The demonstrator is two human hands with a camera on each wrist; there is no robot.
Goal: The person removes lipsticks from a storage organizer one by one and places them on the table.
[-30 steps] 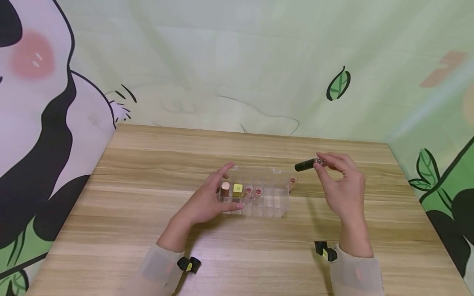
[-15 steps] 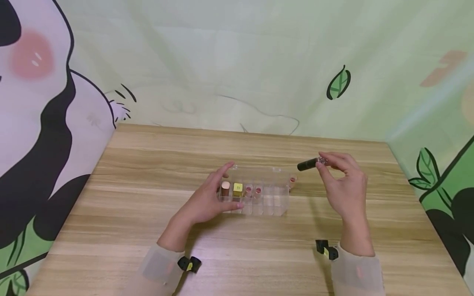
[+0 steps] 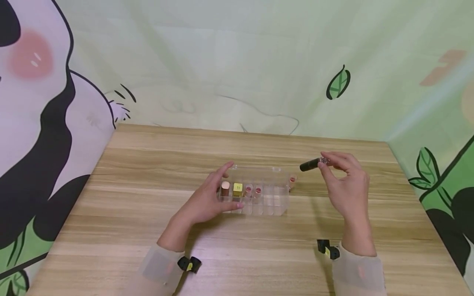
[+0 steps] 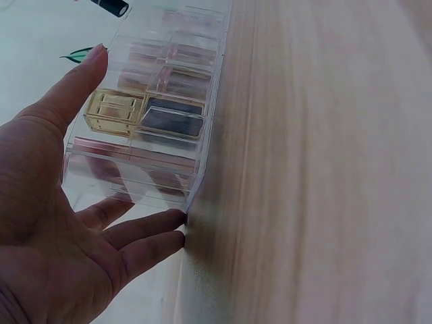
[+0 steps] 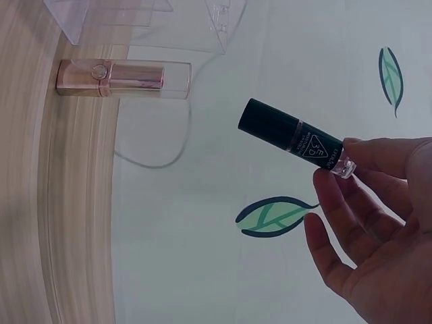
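My left hand [image 3: 205,201] holds the left end of a clear lipstick organizer [image 3: 275,210], thumb along the front wall and index finger at the back corner. Inside its compartments, from the left, stand a brown lipstick [image 3: 225,189], a yellow-topped lipstick [image 3: 238,190] and two clear-capped lipsticks [image 3: 258,191]. To the right, raised above the table, my right hand [image 3: 346,189] pinches a black lipstick [image 5: 270,125] by its clear end. The black end points left toward the organizer and tilts slightly down in the head view.
A rose-gold lipstick with a clear cap [image 5: 128,79] stands upright on the wooden table [image 3: 259,255], just beyond the organizer's right end. A fabric backdrop [image 3: 207,61] with panda and leaf drawings rises behind the table.
My right hand has drifted slightly to the right with the black lipstick, away from the organizer. The left hand and the organizer have stayed in place.
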